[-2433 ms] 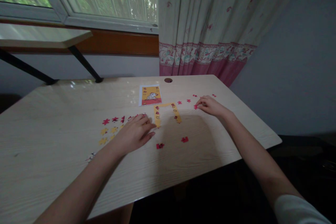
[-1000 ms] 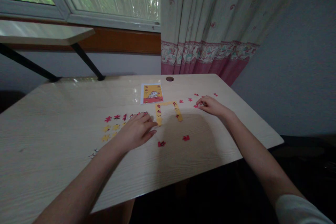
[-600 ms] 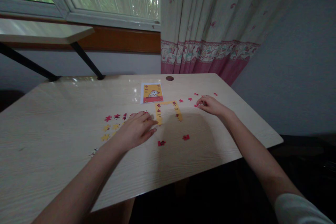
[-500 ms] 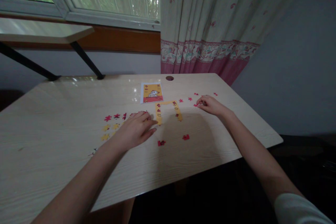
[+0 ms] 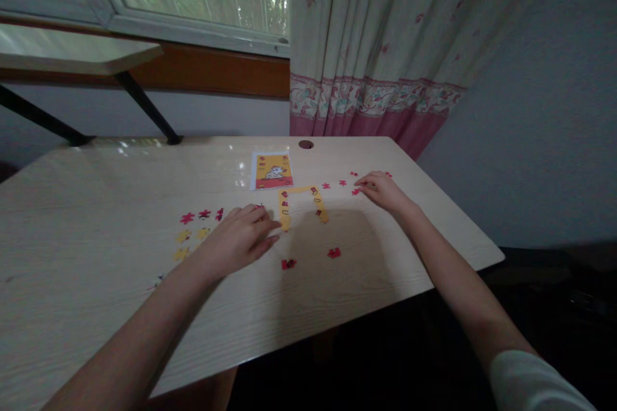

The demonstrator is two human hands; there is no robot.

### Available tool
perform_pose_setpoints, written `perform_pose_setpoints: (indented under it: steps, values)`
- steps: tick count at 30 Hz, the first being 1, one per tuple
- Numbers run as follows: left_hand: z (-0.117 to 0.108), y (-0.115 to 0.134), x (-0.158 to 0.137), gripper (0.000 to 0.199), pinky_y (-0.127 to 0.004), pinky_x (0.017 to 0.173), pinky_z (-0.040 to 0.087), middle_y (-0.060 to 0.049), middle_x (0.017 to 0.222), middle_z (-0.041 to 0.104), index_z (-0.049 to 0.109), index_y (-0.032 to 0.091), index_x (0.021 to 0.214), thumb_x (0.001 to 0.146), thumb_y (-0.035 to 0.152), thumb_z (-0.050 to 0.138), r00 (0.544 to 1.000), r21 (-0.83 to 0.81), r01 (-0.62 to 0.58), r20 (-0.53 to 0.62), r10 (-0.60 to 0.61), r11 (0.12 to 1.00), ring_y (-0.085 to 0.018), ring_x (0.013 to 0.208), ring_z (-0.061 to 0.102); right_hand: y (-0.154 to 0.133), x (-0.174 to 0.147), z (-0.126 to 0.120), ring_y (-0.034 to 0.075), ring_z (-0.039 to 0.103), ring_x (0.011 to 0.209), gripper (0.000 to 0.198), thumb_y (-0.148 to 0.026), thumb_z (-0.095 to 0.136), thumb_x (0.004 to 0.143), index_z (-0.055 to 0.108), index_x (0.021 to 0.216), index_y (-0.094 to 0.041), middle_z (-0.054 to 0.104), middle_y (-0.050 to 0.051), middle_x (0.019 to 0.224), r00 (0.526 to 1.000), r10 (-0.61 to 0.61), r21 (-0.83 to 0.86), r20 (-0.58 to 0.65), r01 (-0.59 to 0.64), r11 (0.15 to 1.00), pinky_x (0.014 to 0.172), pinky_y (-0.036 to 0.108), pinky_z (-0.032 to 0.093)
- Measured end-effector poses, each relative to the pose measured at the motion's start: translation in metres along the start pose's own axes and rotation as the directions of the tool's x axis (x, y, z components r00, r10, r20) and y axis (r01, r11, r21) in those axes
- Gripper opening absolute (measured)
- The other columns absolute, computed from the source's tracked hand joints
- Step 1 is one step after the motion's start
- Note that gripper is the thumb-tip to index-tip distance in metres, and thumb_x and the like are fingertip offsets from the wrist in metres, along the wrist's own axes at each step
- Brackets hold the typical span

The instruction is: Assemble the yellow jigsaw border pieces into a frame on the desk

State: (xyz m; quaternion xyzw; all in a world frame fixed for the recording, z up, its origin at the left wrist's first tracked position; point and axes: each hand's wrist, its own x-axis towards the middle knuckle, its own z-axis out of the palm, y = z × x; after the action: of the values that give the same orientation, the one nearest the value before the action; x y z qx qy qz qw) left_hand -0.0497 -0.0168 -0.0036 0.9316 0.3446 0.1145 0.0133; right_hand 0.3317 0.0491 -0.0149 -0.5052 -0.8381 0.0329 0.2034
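My left hand (image 5: 243,234) lies over the left part of the table. Its index finger is stretched out to the lower end of the puzzle frame's left strip, and the thumb is apart from it. The joined yellow puzzle frame (image 5: 299,190) has a top row and two side strips. My right hand (image 5: 380,190) has its fingers pinched together just above a red puzzle piece (image 5: 355,192); whether anything is between the fingertips is hidden. More red pieces (image 5: 342,183) lie around it. Two red corner pieces, one left (image 5: 288,264) and one right (image 5: 334,253), lie below the frame.
A picture card (image 5: 272,171) with a white animal lies behind the puzzle frame. Rows of red (image 5: 187,218) and yellow pieces (image 5: 183,236) sit left, partly behind my left hand. A raised shelf (image 5: 81,51) stands at back left; a curtain (image 5: 376,103) hangs behind the table (image 5: 231,327).
My right hand has shifted slightly left and away from me over the red pieces. My left hand stays by the frame's left strip. The whole view has swung a little.
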Motion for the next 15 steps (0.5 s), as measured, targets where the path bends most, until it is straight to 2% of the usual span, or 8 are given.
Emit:
perform_pose_setpoints:
  steps: [9, 15]
  values:
    - [-0.0001, -0.0030, 0.0010, 0.029, -0.038, 0.074, 0.045, -0.010, 0.095, 0.059, 0.064, 0.020, 0.108, 0.089, 0.033, 0.046, 1.000, 0.014, 0.003, -0.031, -0.003, 1.000, -0.025, 0.089, 0.053, 0.0020, 0.0011, 0.0034, 0.019, 0.059, 0.083, 0.020, -0.030, 0.055, 0.087, 0.071, 0.089, -0.019, 0.069, 0.007, 0.086, 0.996, -0.045, 0.041, 0.076, 0.042, 0.998, 0.083, 0.034, 0.040]
    - [-0.0053, 0.0066, 0.0018, 0.030, -0.039, 0.074, 0.048, -0.011, 0.090, 0.059, 0.064, 0.016, 0.106, 0.090, 0.030, 0.043, 0.999, -0.008, -0.020, 0.025, 0.020, 1.000, -0.024, 0.085, 0.056, 0.0029, -0.0005, 0.0030, 0.018, 0.058, 0.083, 0.018, -0.028, 0.056, 0.085, 0.070, 0.090, -0.018, 0.068, 0.007, 0.083, 0.998, -0.028, 0.019, 0.056, 0.027, 0.999, 0.081, 0.033, 0.040]
